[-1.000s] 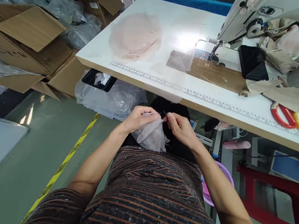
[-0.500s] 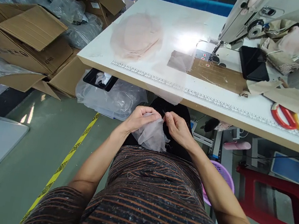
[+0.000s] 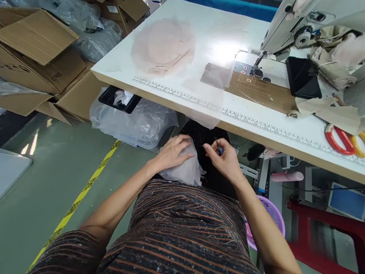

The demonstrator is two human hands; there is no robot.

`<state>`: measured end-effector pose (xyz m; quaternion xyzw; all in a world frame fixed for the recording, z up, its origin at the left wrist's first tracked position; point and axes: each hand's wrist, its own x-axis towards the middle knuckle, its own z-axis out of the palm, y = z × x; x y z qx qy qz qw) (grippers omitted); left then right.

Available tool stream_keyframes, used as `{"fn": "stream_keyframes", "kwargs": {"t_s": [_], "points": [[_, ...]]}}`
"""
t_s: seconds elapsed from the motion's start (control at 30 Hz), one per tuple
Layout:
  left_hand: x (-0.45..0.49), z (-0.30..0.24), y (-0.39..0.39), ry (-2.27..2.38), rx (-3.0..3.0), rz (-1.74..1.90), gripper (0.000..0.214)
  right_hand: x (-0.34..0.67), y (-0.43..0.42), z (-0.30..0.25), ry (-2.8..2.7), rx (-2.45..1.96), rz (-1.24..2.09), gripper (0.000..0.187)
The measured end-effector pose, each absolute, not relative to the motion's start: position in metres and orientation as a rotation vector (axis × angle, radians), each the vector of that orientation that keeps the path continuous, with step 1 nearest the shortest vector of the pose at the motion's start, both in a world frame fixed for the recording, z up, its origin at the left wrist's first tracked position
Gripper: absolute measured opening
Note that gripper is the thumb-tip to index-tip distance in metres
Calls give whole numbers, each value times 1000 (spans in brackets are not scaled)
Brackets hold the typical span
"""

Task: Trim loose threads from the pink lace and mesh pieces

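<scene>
A piece of sheer whitish fabric (image 3: pixel 186 167) lies bunched over my lap. My left hand (image 3: pixel 173 154) rests on top of it, palm down with fingers stretched out. To the right of the fabric, apart from it, my right hand (image 3: pixel 223 159) is closed with the fingers curled in. A small dark and blue bit shows between those fingers, too small and covered to name. On the table above lies a stack of sheer pale pink round fabric pieces (image 3: pixel 163 47). Another sheer piece (image 3: pixel 205 97) hangs over the table's front edge.
The white table (image 3: pixel 118 61) carries a sewing machine (image 3: pixel 273 36), a black phone-like slab (image 3: pixel 304 77), fabric scraps and red-and-yellow-handled scissors (image 3: pixel 349 141). Cardboard boxes (image 3: pixel 33 37) stand at left. A purple basket (image 3: pixel 269 218) and red stool (image 3: pixel 334 242) are at right.
My right hand has drawn away from the fabric to the right. My left hand has gone from pinching the fabric to lying flat on it. The view has shifted slightly.
</scene>
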<state>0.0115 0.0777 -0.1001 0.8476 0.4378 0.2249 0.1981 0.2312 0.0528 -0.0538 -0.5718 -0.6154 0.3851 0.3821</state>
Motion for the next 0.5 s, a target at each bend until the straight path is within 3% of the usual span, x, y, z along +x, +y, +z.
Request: {"fn": "stream_keyframes", "kwargs": {"t_s": [0.2, 0.5], "points": [[8, -120, 68, 1091, 2451, 543, 36, 220, 71, -44, -1305, -1338, 1119, 68], [11, -94, 92, 1212, 2122, 940, 24, 217, 46, -36, -1465, -1214, 1125, 50]]}}
